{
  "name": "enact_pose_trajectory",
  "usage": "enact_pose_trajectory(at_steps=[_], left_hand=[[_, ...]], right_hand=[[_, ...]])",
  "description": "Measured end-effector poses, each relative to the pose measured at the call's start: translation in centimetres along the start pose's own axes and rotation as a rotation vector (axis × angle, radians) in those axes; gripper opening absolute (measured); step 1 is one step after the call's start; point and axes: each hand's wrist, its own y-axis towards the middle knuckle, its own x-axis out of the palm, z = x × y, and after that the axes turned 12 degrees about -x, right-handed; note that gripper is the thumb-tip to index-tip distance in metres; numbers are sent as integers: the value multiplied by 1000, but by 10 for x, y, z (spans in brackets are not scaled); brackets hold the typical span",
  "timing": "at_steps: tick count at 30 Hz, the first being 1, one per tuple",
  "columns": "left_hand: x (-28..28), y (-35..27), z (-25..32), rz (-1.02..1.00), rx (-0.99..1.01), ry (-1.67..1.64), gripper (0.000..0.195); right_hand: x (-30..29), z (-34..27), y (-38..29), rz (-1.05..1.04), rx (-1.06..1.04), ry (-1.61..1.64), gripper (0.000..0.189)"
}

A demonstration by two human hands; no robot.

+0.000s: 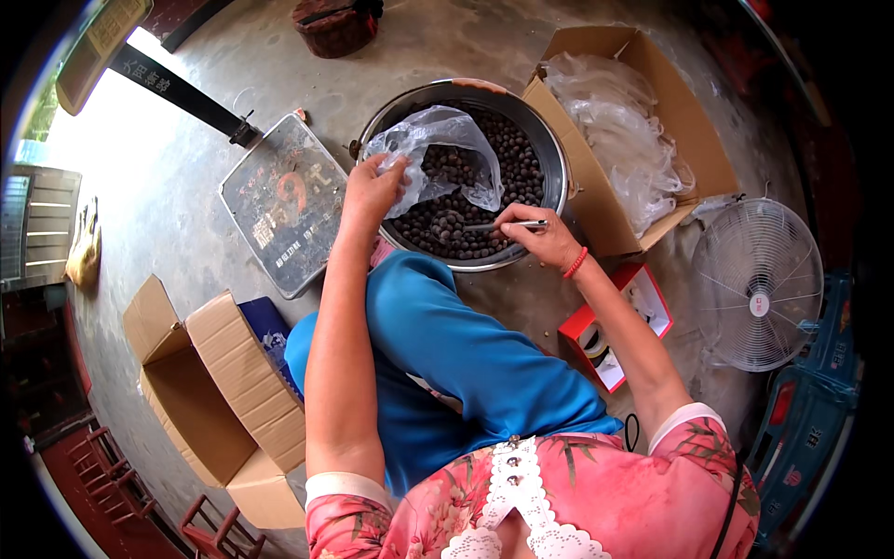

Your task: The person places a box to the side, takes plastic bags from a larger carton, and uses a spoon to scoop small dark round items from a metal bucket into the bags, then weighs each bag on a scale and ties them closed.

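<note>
My left hand pinches the edge of a clear plastic bag, whose mouth gapes over a round metal tub. Small dark brown balls, perhaps nuts or dried fruit, fill much of the tub. My right hand grips the metal handle of a ladle. Its bowl sits low among the balls, just below the bag, and several balls lie in it. Whether the bag holds any balls cannot be told, since those behind it show through the film.
A platform scale stands left of the tub. To the right are a carton of plastic bags, a red box with rolls of tape, and a caged fan. An open carton lies near my left knee.
</note>
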Motion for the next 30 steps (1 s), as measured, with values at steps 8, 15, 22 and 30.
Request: enact_pose_trajectory(at_steps=[8, 15, 22, 30], left_hand=[[1, -3, 3, 5, -18, -13, 26], [0, 1, -2, -10, -9, -35, 26], [-2, 0, -2, 5, -18, -31, 27], [1, 2, 0, -15, -15, -31, 26]], right_hand=[[-19, -43, 43, 161, -11, -8, 17], [-19, -39, 41, -58, 251, -155, 19], [19, -21, 20, 41, -87, -536, 11], [53, 13, 23, 85, -150, -305, 10]])
